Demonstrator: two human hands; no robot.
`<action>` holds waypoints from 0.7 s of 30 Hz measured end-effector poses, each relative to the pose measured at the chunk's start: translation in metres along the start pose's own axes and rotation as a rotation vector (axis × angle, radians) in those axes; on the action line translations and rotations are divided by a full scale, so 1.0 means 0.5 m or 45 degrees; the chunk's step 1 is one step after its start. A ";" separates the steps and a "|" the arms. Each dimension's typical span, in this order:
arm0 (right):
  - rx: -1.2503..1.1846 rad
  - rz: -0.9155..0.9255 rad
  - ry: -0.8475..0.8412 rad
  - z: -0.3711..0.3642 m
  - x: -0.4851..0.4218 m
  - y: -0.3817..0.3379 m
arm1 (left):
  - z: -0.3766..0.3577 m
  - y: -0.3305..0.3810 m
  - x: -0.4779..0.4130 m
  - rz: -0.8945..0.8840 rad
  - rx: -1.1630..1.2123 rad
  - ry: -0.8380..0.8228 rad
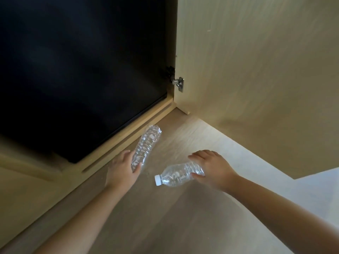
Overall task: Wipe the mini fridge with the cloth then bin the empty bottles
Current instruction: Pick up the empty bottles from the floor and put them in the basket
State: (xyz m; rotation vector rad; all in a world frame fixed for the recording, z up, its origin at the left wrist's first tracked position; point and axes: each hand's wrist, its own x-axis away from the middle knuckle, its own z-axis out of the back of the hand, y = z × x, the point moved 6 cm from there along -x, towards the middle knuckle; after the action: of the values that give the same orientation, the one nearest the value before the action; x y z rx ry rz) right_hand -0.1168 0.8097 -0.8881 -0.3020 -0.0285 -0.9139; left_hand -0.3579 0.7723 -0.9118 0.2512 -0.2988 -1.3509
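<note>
The right hand (211, 167) is closed around the base end of a clear, empty bottle (178, 176). That bottle's long axis runs sideways from the hand toward the person's left and slightly nearer, ending in a white cap (157, 180) that points at the gap between the two hands. It looks tilted, cap end low, though whether it touches the floor (165, 217) cannot be told.

A little farther out and to the left, the left hand (122, 171) wraps the near end of a second bottle (146, 143), thumb on one side and fingers curled over the other. This bottle runs straight away from the hand, up and slightly right, its far end lying just beside the wooden base strip (117, 142) of the cabinet. Its neck is hidden inside the grip, so whether it has a cap cannot be told.

Beyond both hands stands the mini fridge (77, 70), a dark front set in the cabinet, with the open cabinet door (256, 61) off to the right past a metal hinge (178, 83).

Each hand has its own bottle, so the wiping stage seems over and binning is under way. No cloth or bin is in view; the coming move likely means lifting both bottles clear and turning away from the fridge to find the bin.
</note>
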 end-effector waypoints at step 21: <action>-0.087 0.118 -0.042 -0.122 -0.055 0.005 | -0.095 -0.067 0.004 0.248 0.278 -0.109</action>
State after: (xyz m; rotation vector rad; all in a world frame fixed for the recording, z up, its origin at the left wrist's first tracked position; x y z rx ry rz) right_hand -0.1379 0.8163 -0.9515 -0.3788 -0.0137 -0.8187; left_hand -0.3715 0.7638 -0.9676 0.3383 -0.5309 -1.1384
